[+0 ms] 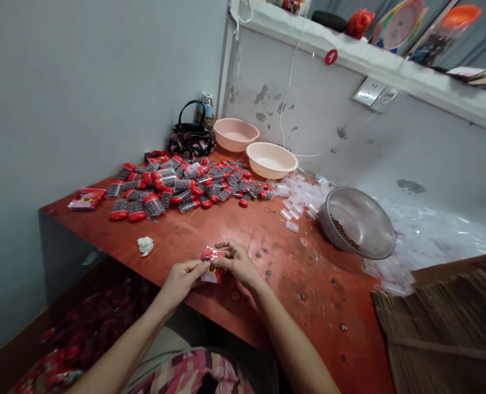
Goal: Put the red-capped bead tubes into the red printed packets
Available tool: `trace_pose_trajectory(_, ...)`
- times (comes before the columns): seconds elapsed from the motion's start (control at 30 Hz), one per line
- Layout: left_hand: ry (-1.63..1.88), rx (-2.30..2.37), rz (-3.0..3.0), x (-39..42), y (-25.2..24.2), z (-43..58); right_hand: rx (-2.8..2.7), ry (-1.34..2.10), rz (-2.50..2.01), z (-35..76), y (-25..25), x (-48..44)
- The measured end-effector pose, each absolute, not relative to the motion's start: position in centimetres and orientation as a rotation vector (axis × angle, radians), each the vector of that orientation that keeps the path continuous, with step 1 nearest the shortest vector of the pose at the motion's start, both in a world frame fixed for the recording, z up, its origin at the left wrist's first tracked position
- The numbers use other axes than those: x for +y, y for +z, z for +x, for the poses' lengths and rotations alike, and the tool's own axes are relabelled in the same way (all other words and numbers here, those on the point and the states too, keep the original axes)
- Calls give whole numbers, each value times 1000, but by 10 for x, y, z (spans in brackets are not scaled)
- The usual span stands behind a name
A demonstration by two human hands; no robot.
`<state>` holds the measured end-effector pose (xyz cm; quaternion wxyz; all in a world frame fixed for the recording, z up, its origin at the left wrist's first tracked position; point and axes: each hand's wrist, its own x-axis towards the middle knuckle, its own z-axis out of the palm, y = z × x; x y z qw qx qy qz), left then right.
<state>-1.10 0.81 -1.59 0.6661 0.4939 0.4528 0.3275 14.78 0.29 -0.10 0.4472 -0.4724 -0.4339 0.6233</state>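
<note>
My left hand [181, 282] and my right hand [236, 262] pinch a small red printed packet [212, 266] from either side, just above the edge of the red-brown wooden table [308, 284]. Its lower part looks like clear plastic, and my fingers hide much of it. Beyond my hands lies a large heap of clear tubes with red caps and dark contents [185, 186]. A crumpled white tissue [145, 246] lies left of my hands, and a flat red package [87, 198] lies near the table's left end.
A tilted steel bowl [355, 221] holds brown beads, beside loose clear plastic tubes [304, 192]. Two pale pink basins [271, 160] and a black patterned handbag [191, 137] stand by the wall. A box of red packets [82, 334] sits low left; stacked cardboard [443, 328] sits right.
</note>
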Motion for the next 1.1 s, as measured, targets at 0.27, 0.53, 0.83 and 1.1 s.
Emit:
trace_pose_trajectory(0.27,808,1170,1186,8,-21,-17,-2131,287,-1909,197,8,87)
trace_pose_trajectory(0.53,860,1101,590,1,-13,-19,-2430,-74,-1965,247,16,160)
trace_pose_trajectory(0.83,1013,1021,316,5,-11,-18,-2416,163,-1907,250,13,118)
trace_pose_trajectory(1.1,1201,928,19,10,-13,-8,-1577,1045,-1565,167,6,-24)
